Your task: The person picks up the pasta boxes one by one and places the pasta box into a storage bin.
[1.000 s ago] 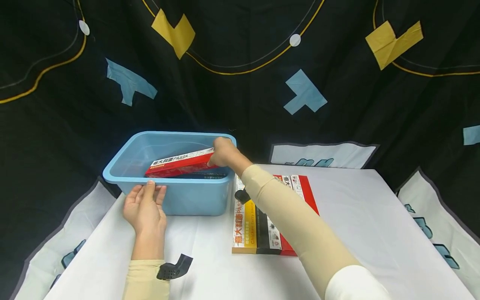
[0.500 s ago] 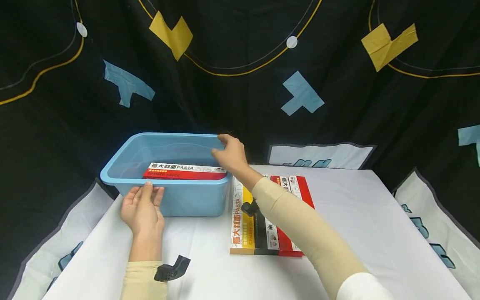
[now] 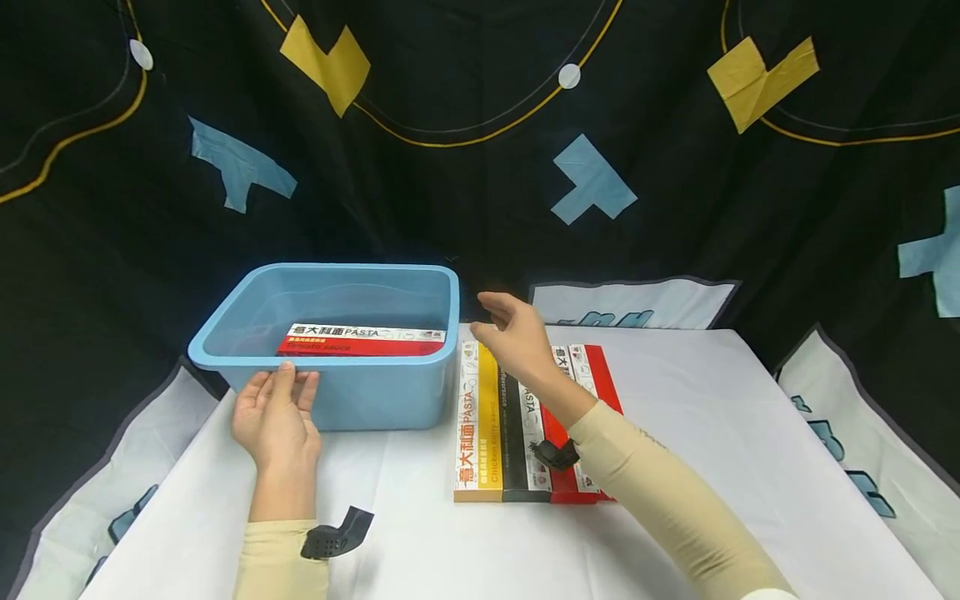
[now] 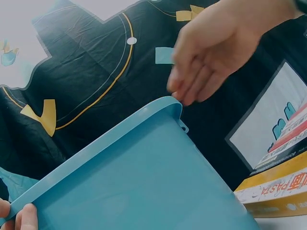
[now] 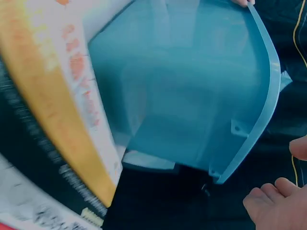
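Observation:
A blue plastic bin (image 3: 382,398) stands at the left of the table. My left hand (image 3: 277,425) grips its front rim, thumb on top and fingers below; the left wrist view shows fingertips (image 4: 29,218) at that rim. Inside lies a red and white pasta box (image 3: 360,343), its lower part hidden by the front wall. My right hand (image 3: 517,337) hangs above the far end of the boxes on the table, right of the bin, thumb and fingers apart and holding nothing. Below it lie a yellow pasta box (image 3: 489,450), a black one (image 3: 516,450) and red ones (image 3: 600,375), side by side.
A white cloth (image 3: 675,433) covers the table. Behind it hangs a black curtain (image 3: 420,200) with yellow and blue patches. The bin's right wall stands close to the yellow box.
The right hand has let go of the red pasta box, which now lies level in the bin. It has then moved right, off the bin. The left hand keeps its grip.

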